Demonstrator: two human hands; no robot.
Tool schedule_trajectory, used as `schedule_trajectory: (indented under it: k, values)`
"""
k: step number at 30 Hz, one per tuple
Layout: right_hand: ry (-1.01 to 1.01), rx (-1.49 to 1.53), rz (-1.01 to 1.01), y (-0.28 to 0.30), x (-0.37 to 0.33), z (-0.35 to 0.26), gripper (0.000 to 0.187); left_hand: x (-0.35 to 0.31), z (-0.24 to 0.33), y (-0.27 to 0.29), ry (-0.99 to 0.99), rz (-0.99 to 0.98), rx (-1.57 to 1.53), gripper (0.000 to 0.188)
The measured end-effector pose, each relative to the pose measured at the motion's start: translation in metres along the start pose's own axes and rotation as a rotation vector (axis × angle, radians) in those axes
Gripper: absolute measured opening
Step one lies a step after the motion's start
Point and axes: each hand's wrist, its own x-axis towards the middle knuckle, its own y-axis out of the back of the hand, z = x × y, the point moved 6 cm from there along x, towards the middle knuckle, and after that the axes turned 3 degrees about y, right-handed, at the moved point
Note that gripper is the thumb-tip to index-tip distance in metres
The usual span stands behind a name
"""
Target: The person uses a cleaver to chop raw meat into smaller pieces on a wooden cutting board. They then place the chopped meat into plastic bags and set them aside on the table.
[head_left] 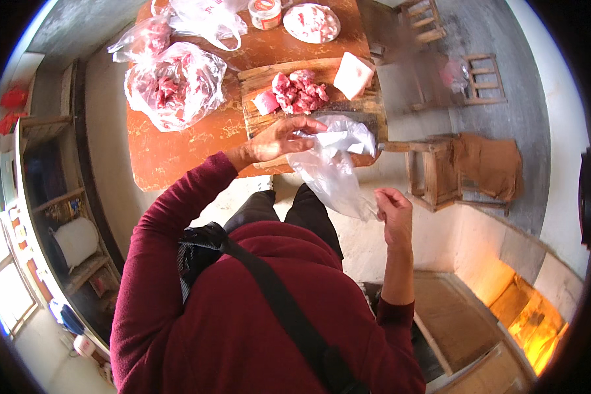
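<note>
A translucent white plastic bag (328, 172) stretches between my hands at the near edge of the wooden cutting board (256, 82). My left hand (284, 139) has its bent fingers at the bag's upper left edge and appears to grip it there. Lower and to the right, my right hand (394, 211) pinches the bag's other end. Beyond the bag, a heap of cut raw meat pieces (301, 92) lies on the board. To its right rests a pale block of pork fat (354, 75).
On the brown table (177, 148), a clear bag of raw meat (174, 88) stands left of the board. White plastic bags (207, 20), a round tub (265, 13) and a plate of pale chopped pieces (311, 23) are farther back. A wooden chair (433, 172) stands to the right.
</note>
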Motion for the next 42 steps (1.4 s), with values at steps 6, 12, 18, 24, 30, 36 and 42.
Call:
schedule_trajectory:
  k: [6,12,18,24,30,36,42]
  values:
    - [0.049,0.139,-0.107,0.019,0.013,-0.063,0.017,0.010,-0.049,0.077,0.108,0.562,0.217,0.052]
    - [0.550,-1.082,0.012,0.059,0.032,-0.092,0.057,0.062,-0.059,0.079,0.270,0.619,1.011,0.090]
    - [0.138,-1.764,-0.241,0.082,0.044,-0.083,0.030,0.101,-0.083,0.060,0.473,0.585,1.289,0.096]
    - [0.364,-1.122,-0.092,0.081,0.044,-0.117,0.018,0.119,-0.078,0.063,0.536,0.490,1.221,0.067]
    - [0.454,-0.586,-0.081,0.063,0.043,-0.132,0.016,0.123,-0.102,0.083,0.293,0.406,1.392,0.063]
    - [0.264,-0.209,-0.049,0.040,0.043,-0.133,0.012,0.122,-0.083,0.080,0.322,0.425,1.318,0.063]
    - [0.198,-0.076,-0.085,0.008,0.052,-0.137,0.015,0.123,-0.094,0.114,0.196,0.498,0.855,0.054]
